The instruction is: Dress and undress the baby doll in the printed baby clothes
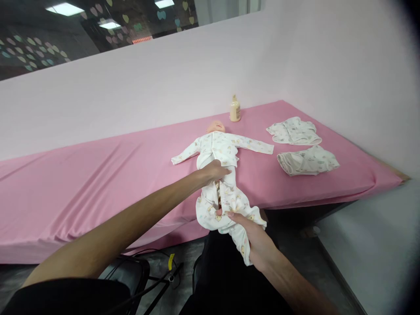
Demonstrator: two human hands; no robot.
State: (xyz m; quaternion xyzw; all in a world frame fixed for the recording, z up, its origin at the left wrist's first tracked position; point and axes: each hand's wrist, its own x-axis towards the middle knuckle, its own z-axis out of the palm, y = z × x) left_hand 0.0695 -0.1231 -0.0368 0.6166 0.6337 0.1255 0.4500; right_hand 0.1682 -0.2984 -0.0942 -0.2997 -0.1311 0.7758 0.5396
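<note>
A doll (215,126) lies on its back on the pink-covered bed, its sleeves spread to both sides. It wears a white printed baby top (216,146). Below the top, white printed baby pants (205,210) bunch at the bed's front edge and hang over it. My left hand (214,169) is closed at the doll's lower body, at the upper end of the pants; what its fingers hold is hidden. Gathered fabric of the pants is gripped in my right hand (254,238), thumb on top and fingertips showing at the opening.
A pump bottle (235,109) stands near the wall behind the doll. Two folded printed baby garments, one farther back (295,131) and one nearer (310,161), lie on the right of the pink sheet (98,183). A black chair (131,273) and cables are below the bed.
</note>
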